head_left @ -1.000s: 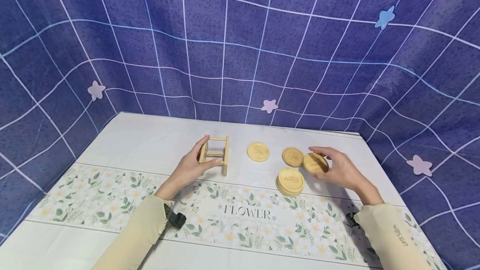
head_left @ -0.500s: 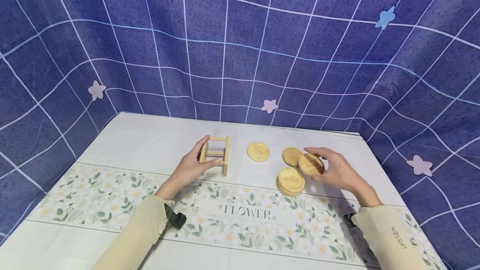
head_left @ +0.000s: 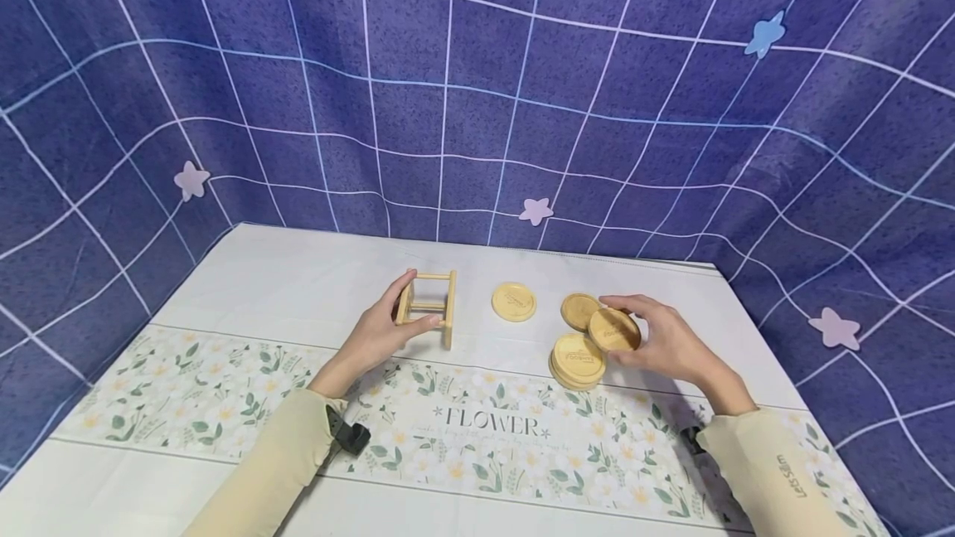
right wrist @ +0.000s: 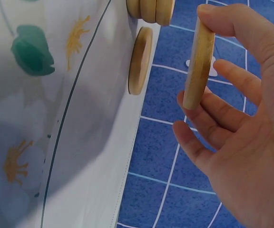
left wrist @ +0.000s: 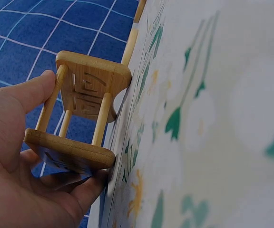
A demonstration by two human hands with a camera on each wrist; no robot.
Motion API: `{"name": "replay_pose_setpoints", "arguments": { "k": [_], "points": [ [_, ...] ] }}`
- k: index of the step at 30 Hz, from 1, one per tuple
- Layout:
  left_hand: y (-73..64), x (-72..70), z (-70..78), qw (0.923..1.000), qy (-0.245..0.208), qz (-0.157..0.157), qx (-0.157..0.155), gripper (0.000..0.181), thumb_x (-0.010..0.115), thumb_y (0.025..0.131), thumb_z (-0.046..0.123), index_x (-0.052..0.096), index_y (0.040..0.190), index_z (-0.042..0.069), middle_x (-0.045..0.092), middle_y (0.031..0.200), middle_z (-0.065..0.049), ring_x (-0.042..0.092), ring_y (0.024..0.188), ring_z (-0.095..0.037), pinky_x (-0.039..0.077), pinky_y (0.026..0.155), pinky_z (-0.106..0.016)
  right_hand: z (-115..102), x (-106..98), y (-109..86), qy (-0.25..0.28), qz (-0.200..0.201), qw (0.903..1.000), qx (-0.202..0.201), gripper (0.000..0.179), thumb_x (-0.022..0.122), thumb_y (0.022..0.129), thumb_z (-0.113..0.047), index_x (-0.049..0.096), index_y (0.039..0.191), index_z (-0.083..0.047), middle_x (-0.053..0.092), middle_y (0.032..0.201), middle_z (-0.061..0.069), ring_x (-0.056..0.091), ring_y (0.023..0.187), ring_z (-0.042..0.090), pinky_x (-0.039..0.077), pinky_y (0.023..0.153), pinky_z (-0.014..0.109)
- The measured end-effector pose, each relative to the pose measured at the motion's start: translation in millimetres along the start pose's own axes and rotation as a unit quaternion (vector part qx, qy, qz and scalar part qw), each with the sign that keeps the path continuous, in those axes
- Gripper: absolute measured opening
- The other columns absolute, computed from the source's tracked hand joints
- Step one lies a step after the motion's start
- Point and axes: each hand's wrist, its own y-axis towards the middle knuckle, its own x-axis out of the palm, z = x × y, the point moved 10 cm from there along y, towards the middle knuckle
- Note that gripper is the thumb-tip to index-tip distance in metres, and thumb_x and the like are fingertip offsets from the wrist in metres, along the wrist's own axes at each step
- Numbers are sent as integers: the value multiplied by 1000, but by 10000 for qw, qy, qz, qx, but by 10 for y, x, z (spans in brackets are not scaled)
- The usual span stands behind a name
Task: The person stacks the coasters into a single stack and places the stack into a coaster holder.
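Note:
My left hand (head_left: 375,327) grips a small wooden coaster rack (head_left: 429,306) made of two end boards joined by dowels; it stands on the table. In the left wrist view the thumb lies along a dowel of the rack (left wrist: 102,118) and the fingers wrap behind the near board. My right hand (head_left: 666,340) pinches a round wooden coaster (head_left: 615,330) by its edge, raised above the table. The right wrist view shows that coaster (right wrist: 199,66) on edge between thumb and fingers. A coaster stack (head_left: 578,360) and a single coaster (head_left: 579,311) lie just left of it.
Another round coaster (head_left: 514,302) lies flat between the rack and the stack. The white table cover (head_left: 283,280) has a floral band with the word FLOWER. A blue gridded curtain (head_left: 477,106) rises behind and on both sides.
My right hand has moved a little to the left with its coaster, which now overlaps the stack and the single coaster in the head view. The left hand and the rack have stayed put.

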Motion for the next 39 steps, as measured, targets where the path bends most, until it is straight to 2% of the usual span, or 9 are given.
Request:
{"name": "replay_pose_setpoints", "arguments": {
  "k": [21, 39],
  "points": [
    [14, -7, -6, 9999, 152, 47, -13, 97, 78, 106, 41, 17, 180, 29, 46, 169, -28, 48, 154, -47, 40, 125, -63, -154, 61, 11, -122, -73, 9995, -288, 78, 99, 78, -6, 69, 149, -4, 71, 147, 14, 67, 134, 40, 53, 112, 62],
    [3, -7, 5, 10000, 43, 32, 22, 99, 79, 105, 43, 17, 180, 27, 47, 169, -28, 48, 155, -45, 39, 126, -61, -258, 103, 1, -169, -81, 9981, -586, 78, 100, 76, -6, 69, 148, -3, 73, 143, 16, 70, 128, 40, 56, 108, 62]
  ]
}}
